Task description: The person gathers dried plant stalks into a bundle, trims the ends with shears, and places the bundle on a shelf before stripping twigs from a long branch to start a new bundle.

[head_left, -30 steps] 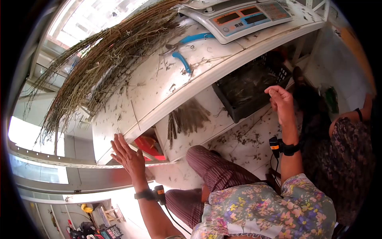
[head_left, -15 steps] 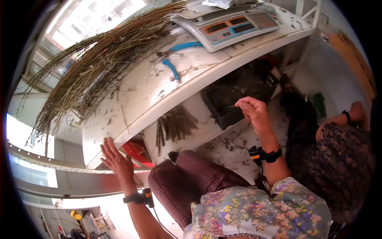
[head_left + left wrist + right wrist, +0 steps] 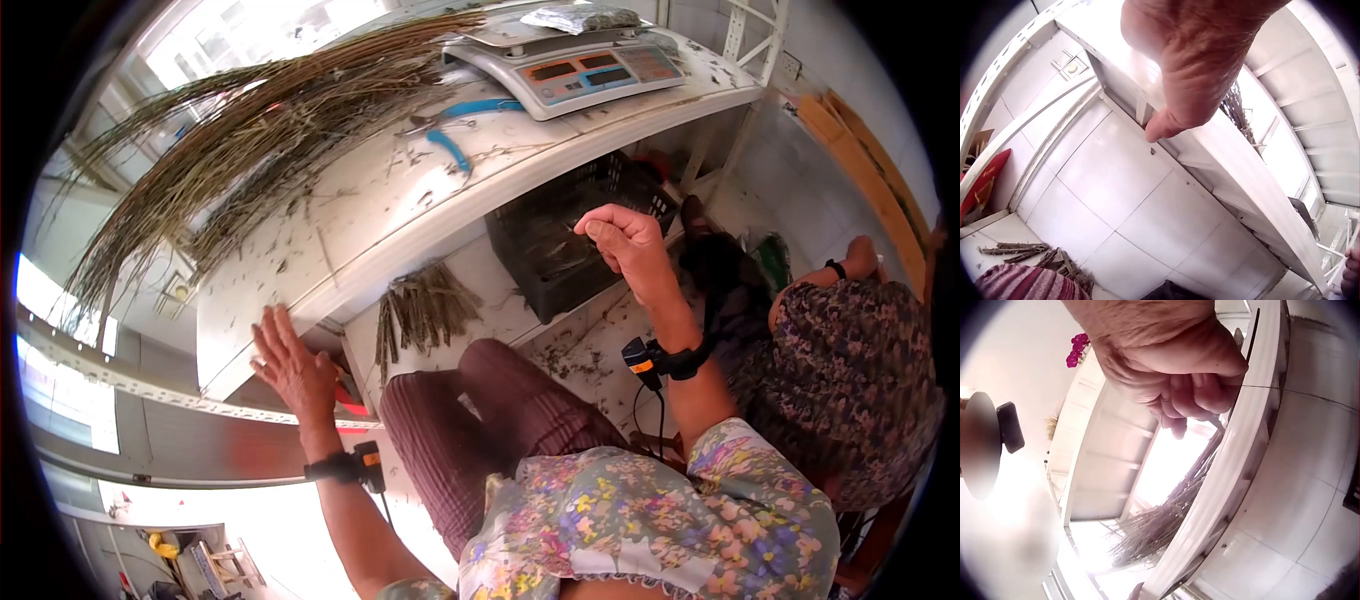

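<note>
Head view: thin, brown, dried stems (image 3: 275, 115); left fingers (image 3: 284, 334) spread, right fingers (image 3: 614, 217) curled, anything pinched unclear.

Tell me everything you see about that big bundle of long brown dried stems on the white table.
The bundle of long, thin, brown dried stems looks woody, with finer greyish twigs mixed in. It lies loosely on the white table, stems mostly side by side, spreading into wispy tips that jut past the table's left end. Its other end reaches beside the white digital scale; whether they touch is unclear. No tie is visible. Neither the left hand nor the right hand touches it.
</note>
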### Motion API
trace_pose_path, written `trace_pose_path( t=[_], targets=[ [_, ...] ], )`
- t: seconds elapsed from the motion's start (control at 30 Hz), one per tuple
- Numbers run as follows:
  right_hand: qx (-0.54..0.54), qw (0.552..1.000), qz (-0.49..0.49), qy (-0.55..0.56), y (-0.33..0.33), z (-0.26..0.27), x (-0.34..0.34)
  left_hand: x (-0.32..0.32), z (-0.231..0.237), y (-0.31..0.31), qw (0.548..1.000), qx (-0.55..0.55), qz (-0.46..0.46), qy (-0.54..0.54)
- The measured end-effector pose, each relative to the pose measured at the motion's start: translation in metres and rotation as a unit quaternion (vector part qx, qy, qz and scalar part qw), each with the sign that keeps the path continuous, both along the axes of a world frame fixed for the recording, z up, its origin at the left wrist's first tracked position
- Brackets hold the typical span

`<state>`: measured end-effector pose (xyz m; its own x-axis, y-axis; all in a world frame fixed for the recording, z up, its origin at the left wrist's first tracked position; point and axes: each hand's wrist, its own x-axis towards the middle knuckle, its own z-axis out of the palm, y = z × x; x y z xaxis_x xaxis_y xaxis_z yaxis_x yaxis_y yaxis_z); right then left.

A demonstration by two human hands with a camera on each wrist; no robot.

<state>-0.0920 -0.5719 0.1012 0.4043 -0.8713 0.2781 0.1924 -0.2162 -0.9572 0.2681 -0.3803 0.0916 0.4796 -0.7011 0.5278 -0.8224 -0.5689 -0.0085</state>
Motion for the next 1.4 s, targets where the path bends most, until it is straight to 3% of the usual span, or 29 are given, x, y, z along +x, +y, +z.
trace_pose_path(
  t=[0.1,0.23,0.3,0.37,0.47,0.57,0.63,0.7,0.73,1.07,1.17,1.23,1.3,1.37,1.4],
  targets=[
    [-0.041,0.997,0.019,0.058,0.029,0.008,0.028,0.005,-0.004,0.002,1.0,-0.009,-0.011,-0.001],
    [-0.096,0.98,0.142,0.103,0.077,-0.013,0.074,0.005,-0.004,0.004,0.999,-0.022,-0.025,0.009],
    [-0.11,0.949,0.239,0.173,0.103,-0.032,0.091,0.005,-0.003,0.004,0.999,-0.027,-0.029,0.01],
    [-0.155,0.887,0.327,0.287,0.124,-0.05,0.102,0.005,-0.004,0.005,0.999,-0.032,-0.028,0.001],
    [-0.288,0.84,0.325,0.324,0.126,-0.072,0.103,0.006,-0.006,0.003,0.999,-0.033,-0.032,-0.012],
    [-0.075,0.897,0.378,0.217,0.089,-0.055,0.078,0.006,-0.008,0.004,0.999,-0.038,-0.03,-0.011],
    [-0.041,0.914,0.379,0.141,0.063,-0.029,0.057,0.005,-0.009,-0.001,0.999,-0.042,-0.024,-0.012],
    [-0.066,0.937,0.33,0.098,0.047,-0.017,0.04,0.005,-0.013,-0.004,0.998,-0.063,-0.027,-0.006],
    [-0.027,0.95,0.304,0.073,0.046,-0.007,0.032,0.006,-0.014,-0.006,0.998,-0.066,-0.023,-0.007],
    [0.087,0.954,0.288,-0.004,0.032,0.007,0.019,0.004,-0.014,-0.009,0.998,-0.045,-0.006,-0.034],
    [0.015,0.939,0.342,0.042,0.05,0.02,0.043,0.004,-0.015,-0.009,0.998,-0.047,-0.005,-0.042],
    [-0.095,0.926,0.355,0.087,0.074,0.017,0.064,0.002,-0.016,-0.01,0.998,-0.051,0.001,-0.043],
    [-0.307,0.887,0.336,0.078,0.099,-0.03,0.091,0.002,-0.017,-0.011,0.997,-0.059,-0.001,-0.046],
    [-0.459,0.825,0.227,0.238,0.125,-0.069,0.097,0.004,-0.018,-0.011,0.997,-0.066,-0.007,-0.05],
    [-0.473,0.804,0.228,0.28,0.129,-0.086,0.095,0.003,-0.018,-0.012,0.996,-0.065,-0.009,-0.052]
  ],
)
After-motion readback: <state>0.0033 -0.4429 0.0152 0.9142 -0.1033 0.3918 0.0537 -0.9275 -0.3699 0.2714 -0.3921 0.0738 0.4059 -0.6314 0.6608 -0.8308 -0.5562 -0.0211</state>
